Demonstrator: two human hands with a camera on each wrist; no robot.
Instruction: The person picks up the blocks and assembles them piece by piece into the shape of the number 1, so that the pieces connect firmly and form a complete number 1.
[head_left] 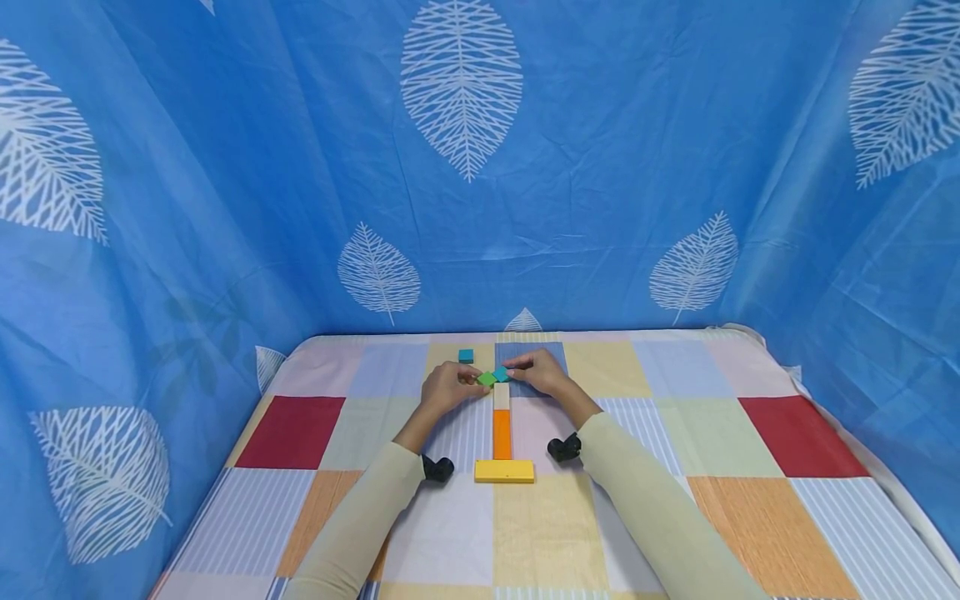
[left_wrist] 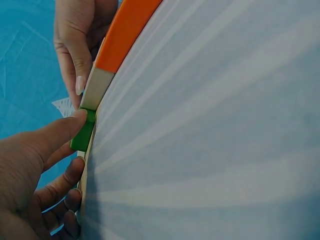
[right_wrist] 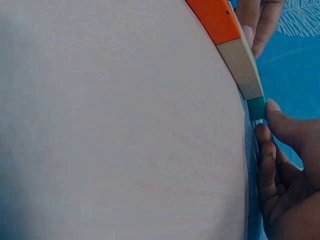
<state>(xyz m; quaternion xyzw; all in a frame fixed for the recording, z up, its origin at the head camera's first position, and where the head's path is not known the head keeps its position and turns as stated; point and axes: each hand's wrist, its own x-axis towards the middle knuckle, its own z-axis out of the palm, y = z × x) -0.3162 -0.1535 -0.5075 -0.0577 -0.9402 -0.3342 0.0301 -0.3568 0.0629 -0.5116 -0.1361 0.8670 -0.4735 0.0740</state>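
Block row on checked desk [head_left: 645, 517]: yellow block [head_left: 504, 471], orange block [head_left: 502, 434], pale block [head_left: 501, 395] laid. Left hand [head_left: 444, 387] pinching green block [head_left: 487, 379], right hand [head_left: 537, 372] pinching teal block [head_left: 500, 373] at far end; spare teal block [head_left: 466, 356] unplaced.

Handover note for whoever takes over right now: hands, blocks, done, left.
Left hand: fingertips on the green block.
Right hand: fingertips on the teal block.
Both blocks sit at the far end of the cream block, in line with the orange block and the yellow block set crosswise nearest the person.
Done: yellow, orange, cream laid flat.
Left: seat green and teal; a spare teal block lies apart, further back.
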